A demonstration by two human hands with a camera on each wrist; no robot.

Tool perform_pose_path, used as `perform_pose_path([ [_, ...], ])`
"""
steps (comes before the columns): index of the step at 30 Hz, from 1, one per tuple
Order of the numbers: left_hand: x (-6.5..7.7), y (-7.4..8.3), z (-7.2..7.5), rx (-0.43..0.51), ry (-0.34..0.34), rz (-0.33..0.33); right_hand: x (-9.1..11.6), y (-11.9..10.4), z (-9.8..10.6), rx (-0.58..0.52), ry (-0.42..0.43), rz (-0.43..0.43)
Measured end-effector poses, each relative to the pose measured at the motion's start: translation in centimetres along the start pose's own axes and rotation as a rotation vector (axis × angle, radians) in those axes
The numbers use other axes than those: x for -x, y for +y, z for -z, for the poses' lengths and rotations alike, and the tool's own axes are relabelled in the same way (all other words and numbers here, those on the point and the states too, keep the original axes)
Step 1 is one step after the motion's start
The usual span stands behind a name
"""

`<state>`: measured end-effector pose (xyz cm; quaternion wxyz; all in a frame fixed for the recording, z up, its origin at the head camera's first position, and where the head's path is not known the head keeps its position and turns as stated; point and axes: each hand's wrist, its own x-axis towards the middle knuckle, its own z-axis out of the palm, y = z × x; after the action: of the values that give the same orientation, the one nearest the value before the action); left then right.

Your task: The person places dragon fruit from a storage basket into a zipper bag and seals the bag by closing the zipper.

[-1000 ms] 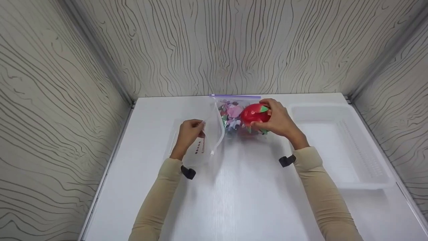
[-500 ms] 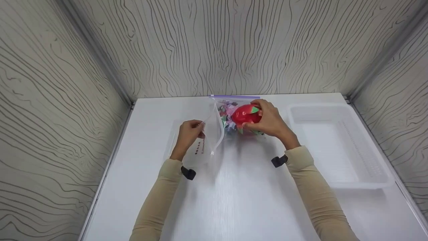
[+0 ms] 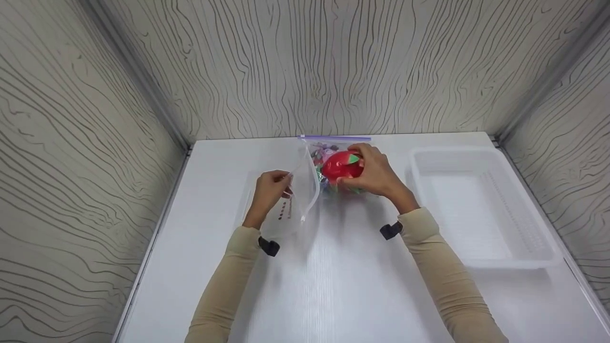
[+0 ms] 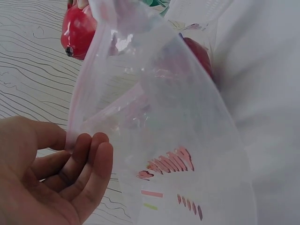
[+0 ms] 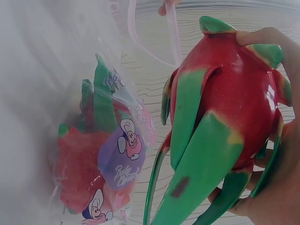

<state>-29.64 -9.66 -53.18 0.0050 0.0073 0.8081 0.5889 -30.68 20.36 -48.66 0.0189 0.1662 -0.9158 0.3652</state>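
My left hand [image 3: 271, 190] pinches the rim of a clear zip bag [image 4: 183, 117] with red print; its mouth gapes toward the right. My right hand [image 3: 379, 174] holds a red toy dragon fruit [image 5: 243, 79] with green leaf tips, thumb and fingers wrapped around its side. In the head view the fruit is just right of the bag's mouth. Behind it stands a second clear bag [image 5: 122, 154] with cartoon print and a purple zip strip [image 3: 338, 138]. Inside that one, the right wrist view shows another red and green fruit-like thing [image 5: 82, 164].
A white plastic basket [image 3: 514, 263] sits on the right side of the white table [image 3: 333, 295]. Wood-patterned panels [image 3: 305, 66] stand at the back and on both sides. Both wrists carry small black cameras [image 3: 269, 247].
My right hand has carried the dragon fruit leftward, closer to the mouth of the zip bag, in front of the printed bag. The left hand has stayed nearly still, pinching the rim.
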Motion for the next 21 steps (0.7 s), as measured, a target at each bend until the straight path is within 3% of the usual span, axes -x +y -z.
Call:
perform_pose_path([
  [11, 0.0, 0.2, -0.2, 0.001, -0.008, -0.011, -0.2, -0.8, -1.0, 0.018, -0.015, 0.006],
  [21, 0.0, 0.3, -0.5, -0.007, -0.012, 0.024, -0.5, -1.5, -2.0, 0.047, -0.026, 0.01],
])
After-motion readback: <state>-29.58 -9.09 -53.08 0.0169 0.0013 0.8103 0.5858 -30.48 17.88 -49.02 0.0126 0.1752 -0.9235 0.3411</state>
